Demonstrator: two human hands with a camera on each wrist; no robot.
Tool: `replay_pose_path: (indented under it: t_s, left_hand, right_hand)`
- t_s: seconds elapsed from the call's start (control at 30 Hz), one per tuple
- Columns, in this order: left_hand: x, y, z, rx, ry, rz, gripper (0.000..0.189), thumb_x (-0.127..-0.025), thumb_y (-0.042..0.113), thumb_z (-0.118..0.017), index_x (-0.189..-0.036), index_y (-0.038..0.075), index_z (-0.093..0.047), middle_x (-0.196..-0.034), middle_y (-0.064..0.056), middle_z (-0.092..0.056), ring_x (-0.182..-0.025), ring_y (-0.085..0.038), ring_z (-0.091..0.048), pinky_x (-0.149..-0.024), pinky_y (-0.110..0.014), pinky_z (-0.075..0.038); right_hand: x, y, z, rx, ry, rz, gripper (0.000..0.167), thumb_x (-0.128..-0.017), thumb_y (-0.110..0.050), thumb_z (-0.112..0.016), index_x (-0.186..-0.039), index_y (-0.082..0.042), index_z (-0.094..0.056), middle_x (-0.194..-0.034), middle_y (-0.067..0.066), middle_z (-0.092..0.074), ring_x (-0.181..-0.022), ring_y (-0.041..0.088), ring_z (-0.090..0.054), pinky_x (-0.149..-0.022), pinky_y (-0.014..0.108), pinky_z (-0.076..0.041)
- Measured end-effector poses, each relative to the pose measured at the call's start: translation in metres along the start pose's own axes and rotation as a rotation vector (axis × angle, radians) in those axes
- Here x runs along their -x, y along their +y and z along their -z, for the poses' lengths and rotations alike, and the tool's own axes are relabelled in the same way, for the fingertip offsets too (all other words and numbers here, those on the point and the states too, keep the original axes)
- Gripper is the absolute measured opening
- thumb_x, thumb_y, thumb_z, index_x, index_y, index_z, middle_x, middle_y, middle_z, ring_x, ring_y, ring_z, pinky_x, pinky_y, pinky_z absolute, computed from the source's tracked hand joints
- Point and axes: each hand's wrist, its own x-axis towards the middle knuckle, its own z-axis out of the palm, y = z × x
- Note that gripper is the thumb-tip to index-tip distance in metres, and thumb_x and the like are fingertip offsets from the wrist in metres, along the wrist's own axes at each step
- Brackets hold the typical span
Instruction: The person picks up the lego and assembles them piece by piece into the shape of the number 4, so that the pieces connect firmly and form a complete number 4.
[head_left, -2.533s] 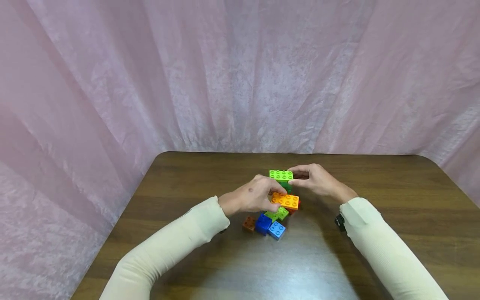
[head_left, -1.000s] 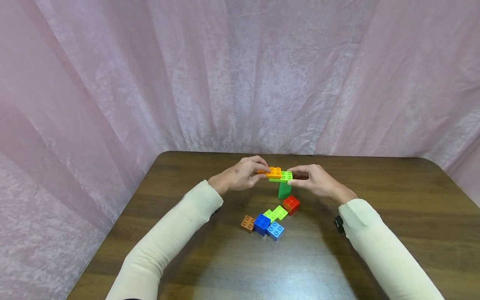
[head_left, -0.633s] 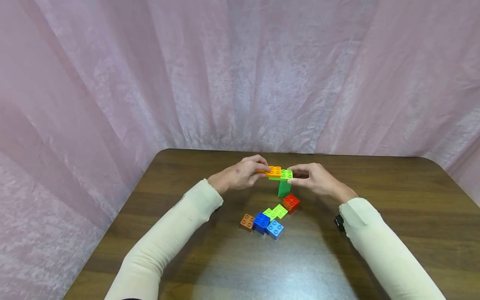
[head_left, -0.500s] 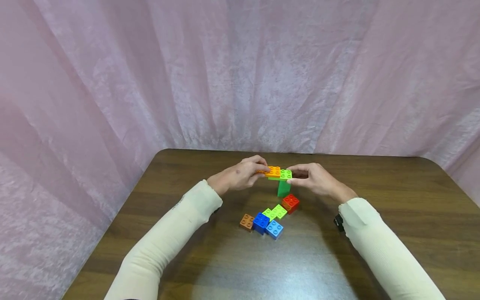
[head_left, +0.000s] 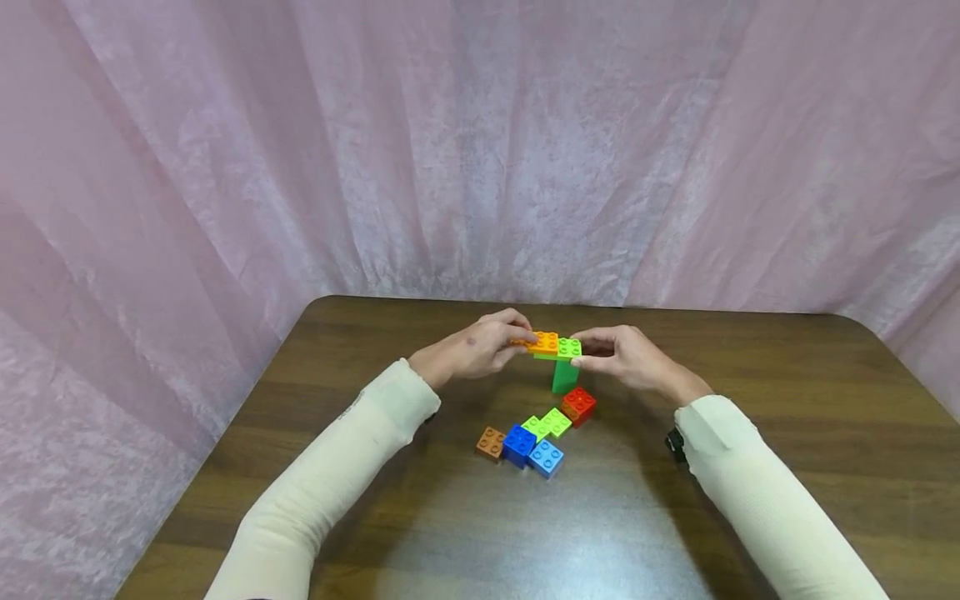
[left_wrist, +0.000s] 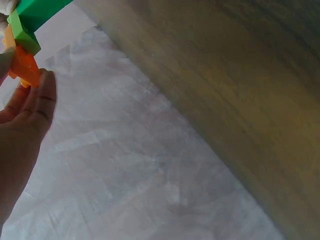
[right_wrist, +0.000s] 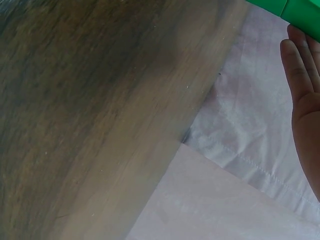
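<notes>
A pink, crushed-velvet-like curtain [head_left: 480, 150] hangs behind a brown wood-grain worktop [head_left: 787, 375] with rounded far corners. Two cream sleeves, the left sleeve [head_left: 322, 492] and the right sleeve [head_left: 765, 492], reach in from the near side, and the hands meet near the middle of the far edge. The right hand [head_left: 626, 357] pinches the right end of a flat lime-green plastic brick [head_left: 570, 348], which sits on a narrow upright green plastic block [head_left: 566, 377]; whether the block's foot meets the worktop is hard to tell. The left hand [head_left: 480, 346] grips the left end of an orange studded plastic brick [head_left: 543, 342].

The relation that counts seems to be the overlap: the orange brick extends rightward from the left hand, its long axis roughly parallel to the far edge, its right end over the lime-green brick's left half, the rest overhanging toward the left edge. The left hand is nearer to it. Whether it is fully seated cannot be told.

Nearer the person lie small red [head_left: 578, 406], dark blue [head_left: 519, 446], light blue [head_left: 546, 458] and brown bricks [head_left: 491, 443].
</notes>
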Motion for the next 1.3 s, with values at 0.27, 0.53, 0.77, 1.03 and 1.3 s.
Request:
replay_pose_path:
  t_s: [0.27, 0.53, 0.77, 1.03, 1.3]
  left_hand:
    - [0.021, -0.012, -0.010, 0.177, 0.201, 0.078, 0.038, -0.091, 0.008, -0.075, -0.128, 0.002, -0.068, -0.126, -0.011, -0.066, -0.112, -0.024, -0.063, -0.087, -0.037, -0.057]
    - [0.042, -0.014, -0.010, 0.285, 0.344, 0.020, 0.031, -0.083, 0.005, -0.082, -0.112, 0.000, -0.074, -0.099, -0.010, -0.073, -0.087, -0.019, -0.068, -0.078, -0.034, -0.058]
    - [0.048, -0.005, -0.016, 0.376, 0.223, 0.026, 0.029, -0.084, 0.004, -0.080, -0.112, -0.001, -0.074, -0.099, -0.014, -0.075, -0.087, -0.014, -0.071, -0.076, -0.029, -0.059]
    - [0.047, 0.004, -0.029, 0.448, 0.074, 0.086, 0.030, -0.084, 0.005, -0.080, -0.111, -0.004, -0.073, -0.102, -0.017, -0.074, -0.088, -0.013, -0.071, -0.078, -0.023, -0.057]
    - [0.042, 0.009, -0.039, 0.426, -0.050, 0.078, 0.028, -0.086, 0.006, -0.079, -0.112, -0.003, -0.073, -0.106, -0.014, -0.074, -0.089, -0.010, -0.070, -0.079, -0.022, -0.056]
  right_hand:
    - [-0.003, -0.002, -0.004, 0.019, -0.007, 0.026, 0.043, -0.092, -0.021, -0.075, -0.128, 0.002, -0.065, -0.110, 0.012, -0.072, -0.098, 0.022, -0.069, -0.084, 0.036, -0.057]
    - [-0.003, -0.002, 0.000, 0.025, -0.002, 0.025, 0.042, -0.092, -0.019, -0.074, -0.127, 0.002, -0.065, -0.109, 0.013, -0.073, -0.098, 0.023, -0.069, -0.082, 0.033, -0.056]
    - [-0.004, -0.001, 0.003, 0.028, -0.007, 0.027, 0.042, -0.092, -0.019, -0.074, -0.128, 0.003, -0.065, -0.110, 0.013, -0.073, -0.097, 0.022, -0.069, -0.081, 0.032, -0.056]
    - [-0.005, -0.001, 0.003, 0.023, -0.010, 0.019, 0.045, -0.092, -0.021, -0.075, -0.128, 0.003, -0.064, -0.111, 0.014, -0.072, -0.098, 0.023, -0.069, -0.083, 0.036, -0.057]
    - [-0.004, 0.000, 0.002, 0.023, -0.010, 0.011, 0.044, -0.093, -0.022, -0.074, -0.128, 0.003, -0.064, -0.110, 0.014, -0.072, -0.097, 0.023, -0.069, -0.083, 0.037, -0.057]
